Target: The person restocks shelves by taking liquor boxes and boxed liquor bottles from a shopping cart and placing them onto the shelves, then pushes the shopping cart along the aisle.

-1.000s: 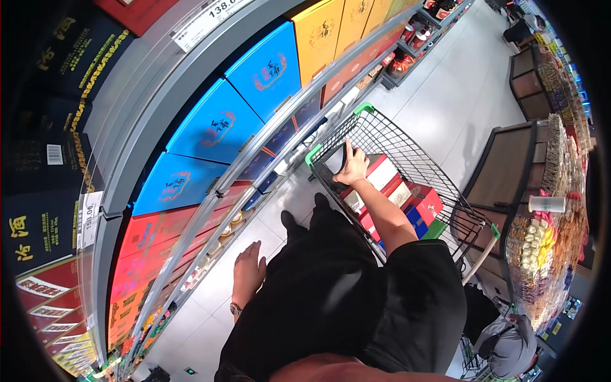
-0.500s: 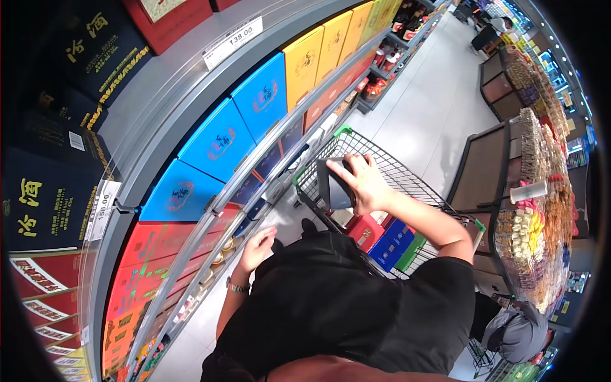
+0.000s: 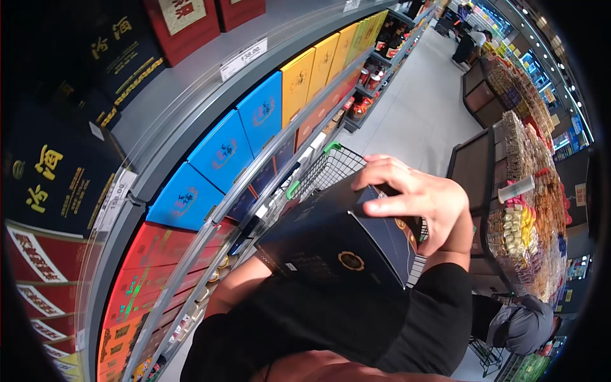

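A large dark navy box with gold markings is held up in front of my chest, tilted, above the shopping cart. My right hand is closed over its upper right end, fingers and thumb spread across the edges. My left forearm reaches behind the box's lower left end. The left hand itself is hidden by the box, so its fingers do not show. The box also covers most of the cart's contents.
Shelves on my left hold blue boxes, yellow boxes, red boxes and dark boxes. On the right are display stands heaped with packets. A person in grey is at lower right; another person is far ahead.
My right hand has lifted the navy box out of the cart toward my chest. My left hand, earlier open beside the shelf, has moved behind the box.
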`<state>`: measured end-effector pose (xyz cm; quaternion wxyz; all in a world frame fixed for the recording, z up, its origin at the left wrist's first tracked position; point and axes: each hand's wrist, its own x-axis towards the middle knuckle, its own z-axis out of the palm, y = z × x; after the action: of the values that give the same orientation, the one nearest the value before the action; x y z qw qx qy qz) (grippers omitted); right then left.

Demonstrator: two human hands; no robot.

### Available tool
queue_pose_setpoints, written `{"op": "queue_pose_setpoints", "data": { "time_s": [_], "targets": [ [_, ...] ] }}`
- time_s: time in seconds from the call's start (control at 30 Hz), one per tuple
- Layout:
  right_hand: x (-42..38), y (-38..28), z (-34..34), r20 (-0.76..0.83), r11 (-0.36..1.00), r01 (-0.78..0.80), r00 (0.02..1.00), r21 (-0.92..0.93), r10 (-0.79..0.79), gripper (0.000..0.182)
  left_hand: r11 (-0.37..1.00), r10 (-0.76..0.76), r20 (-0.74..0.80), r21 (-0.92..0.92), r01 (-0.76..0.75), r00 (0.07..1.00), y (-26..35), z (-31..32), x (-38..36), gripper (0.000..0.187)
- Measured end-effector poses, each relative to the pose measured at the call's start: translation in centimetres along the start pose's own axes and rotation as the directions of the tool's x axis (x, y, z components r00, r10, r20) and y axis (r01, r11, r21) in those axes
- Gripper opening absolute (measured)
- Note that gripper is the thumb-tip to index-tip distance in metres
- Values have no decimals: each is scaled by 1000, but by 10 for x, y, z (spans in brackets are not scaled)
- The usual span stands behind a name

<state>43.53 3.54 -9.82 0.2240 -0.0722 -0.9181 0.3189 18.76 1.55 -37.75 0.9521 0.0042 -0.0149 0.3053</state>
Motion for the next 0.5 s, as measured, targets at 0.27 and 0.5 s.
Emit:
{"op": "queue_pose_setpoints", "data": {
  "time_s": [0.27, 0.5],
  "targets": [
    [-23, 103, 99, -651, 858, 256, 750, 446, 114, 82, 945, 315, -231, 170, -281, 921, 4, -22, -59, 57],
    [-67, 160, 163, -636, 575, 289, 476, 765, 608, 62, 919, 392, -138, 8, -395, 909, -1, 20, -86, 67]
  ]
}}
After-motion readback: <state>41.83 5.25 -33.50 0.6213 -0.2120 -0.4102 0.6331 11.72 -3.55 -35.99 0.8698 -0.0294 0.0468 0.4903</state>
